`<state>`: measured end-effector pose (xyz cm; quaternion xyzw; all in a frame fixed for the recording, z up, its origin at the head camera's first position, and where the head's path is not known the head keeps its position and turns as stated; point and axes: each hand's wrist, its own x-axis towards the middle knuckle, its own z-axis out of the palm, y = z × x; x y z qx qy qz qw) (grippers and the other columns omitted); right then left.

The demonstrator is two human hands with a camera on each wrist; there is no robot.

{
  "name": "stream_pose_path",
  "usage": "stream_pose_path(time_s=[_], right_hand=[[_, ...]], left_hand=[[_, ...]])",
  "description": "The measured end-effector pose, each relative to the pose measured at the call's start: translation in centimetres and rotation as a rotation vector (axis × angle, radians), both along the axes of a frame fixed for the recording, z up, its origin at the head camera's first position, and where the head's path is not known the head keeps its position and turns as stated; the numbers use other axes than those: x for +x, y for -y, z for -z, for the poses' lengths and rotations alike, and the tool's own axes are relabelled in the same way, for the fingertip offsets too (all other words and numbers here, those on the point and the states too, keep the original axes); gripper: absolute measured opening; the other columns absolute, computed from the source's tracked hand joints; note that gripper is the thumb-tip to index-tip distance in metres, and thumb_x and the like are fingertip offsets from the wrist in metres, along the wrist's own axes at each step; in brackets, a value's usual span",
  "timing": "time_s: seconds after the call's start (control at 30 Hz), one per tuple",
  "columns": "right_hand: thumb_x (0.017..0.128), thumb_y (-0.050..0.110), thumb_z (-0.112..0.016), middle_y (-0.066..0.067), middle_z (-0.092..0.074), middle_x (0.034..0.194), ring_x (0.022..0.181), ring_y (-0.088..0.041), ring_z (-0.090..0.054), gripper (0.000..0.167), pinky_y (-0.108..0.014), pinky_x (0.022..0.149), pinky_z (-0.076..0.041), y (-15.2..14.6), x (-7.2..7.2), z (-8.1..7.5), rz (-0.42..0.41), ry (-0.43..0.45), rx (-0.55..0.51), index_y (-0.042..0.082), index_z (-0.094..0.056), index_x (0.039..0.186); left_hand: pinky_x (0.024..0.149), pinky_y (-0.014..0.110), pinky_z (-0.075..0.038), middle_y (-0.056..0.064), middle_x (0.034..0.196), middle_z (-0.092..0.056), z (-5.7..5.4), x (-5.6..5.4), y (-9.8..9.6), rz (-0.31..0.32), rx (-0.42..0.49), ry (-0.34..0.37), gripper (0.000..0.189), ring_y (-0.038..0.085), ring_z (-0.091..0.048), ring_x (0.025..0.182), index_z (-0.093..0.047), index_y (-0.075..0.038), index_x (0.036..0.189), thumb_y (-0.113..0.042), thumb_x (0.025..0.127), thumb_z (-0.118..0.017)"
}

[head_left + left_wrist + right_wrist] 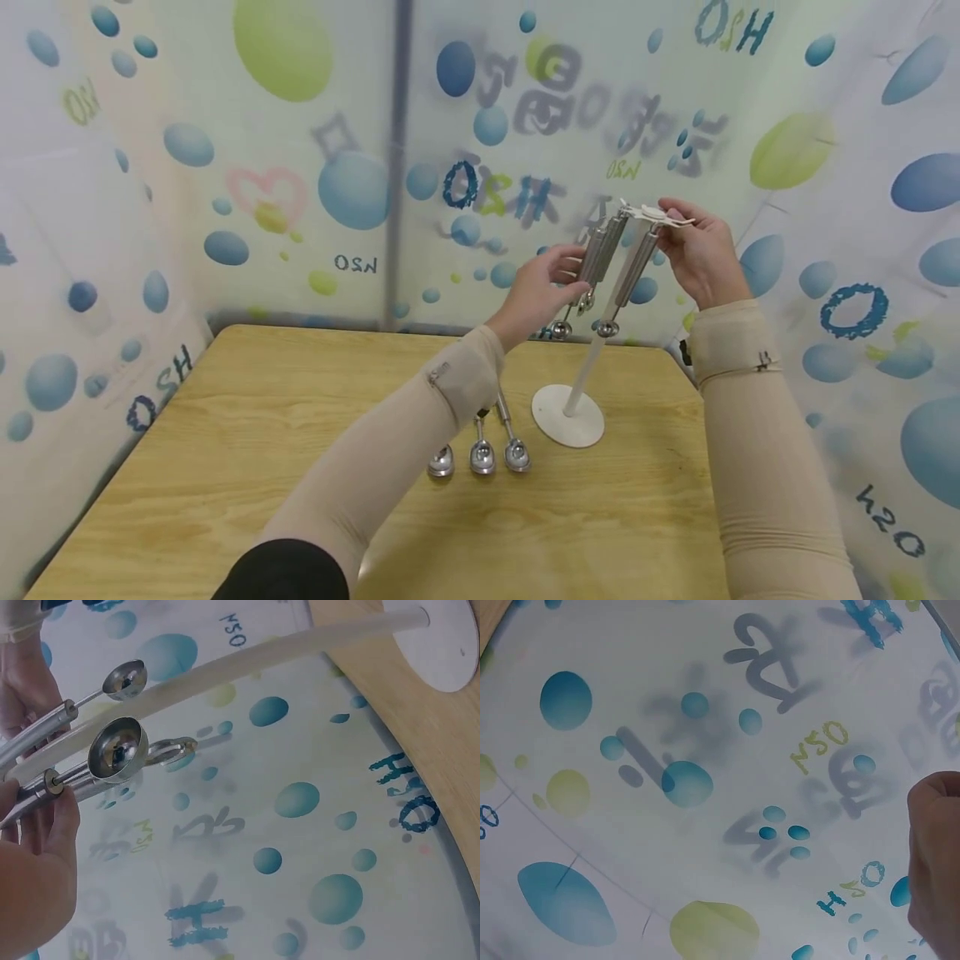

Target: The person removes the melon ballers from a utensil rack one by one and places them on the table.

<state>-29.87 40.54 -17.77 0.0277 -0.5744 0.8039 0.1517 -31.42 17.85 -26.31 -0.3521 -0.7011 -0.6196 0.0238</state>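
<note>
A white stand point(587, 371) with a round base and a hooked top rises from the table, tilted in the head view. Metal scoops point(636, 271) with tubular handles and small round bowls hang from its hooks. My left hand point(536, 287) holds the handle of one hanging scoop between thumb and fingers; its bowl point(118, 750) shows large in the left wrist view. Up at the hooked top, my right hand point(703, 254) pinches the rim of the stand from the right. In the right wrist view only part of that hand point(936, 862) shows, at the right edge.
On the wooden table point(300, 392), several metal scoops point(482, 457) lie side by side left of the stand's base, partly behind my left forearm. Printed curtains point(300, 167) with blue and green dots enclose the table at the back and sides.
</note>
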Motion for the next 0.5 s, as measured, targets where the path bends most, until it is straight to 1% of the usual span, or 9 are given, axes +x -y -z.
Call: stream_pose_path(time_s=[0.27, 0.33, 0.5], right_hand=[[0.082, 0.011, -0.064, -0.006, -0.062, 0.092, 0.068, -0.014, -0.055, 0.025, -0.024, 0.064, -0.048, 0.1, 0.1, 0.0, -0.004, -0.003, -0.008, 0.003, -0.066, 0.106], [0.082, 0.01, -0.064, -0.006, -0.062, 0.093, 0.069, -0.015, -0.054, 0.025, -0.024, 0.065, -0.048, 0.0, 0.1, 0.0, -0.006, 0.003, -0.022, 0.002, -0.066, 0.106], [0.082, 0.011, -0.064, -0.006, -0.062, 0.094, 0.07, -0.014, -0.055, 0.026, -0.024, 0.065, -0.048, 0.2, 0.0, -0.1, -0.006, 0.004, -0.013, 0.003, -0.065, 0.106]], left_hand=[[0.079, 0.027, -0.052, -0.008, 0.111, -0.06, 1.0, -0.7, 1.8, -0.006, 0.015, 0.037, 0.038, 0.008, -0.059, 0.097, -0.05, -0.029, 0.122, -0.021, 0.087, -0.063], [0.079, 0.027, -0.052, -0.007, 0.112, -0.06, 1.3, -0.9, 2.3, -0.02, 0.013, 0.037, 0.039, 0.009, -0.059, 0.098, -0.05, -0.029, 0.123, -0.021, 0.087, -0.063], [0.081, 0.029, -0.052, -0.007, 0.111, -0.06, 2.0, -1.4, 3.4, -0.058, 0.0, 0.022, 0.039, 0.008, -0.059, 0.098, -0.05, -0.029, 0.123, -0.025, 0.086, -0.063]])
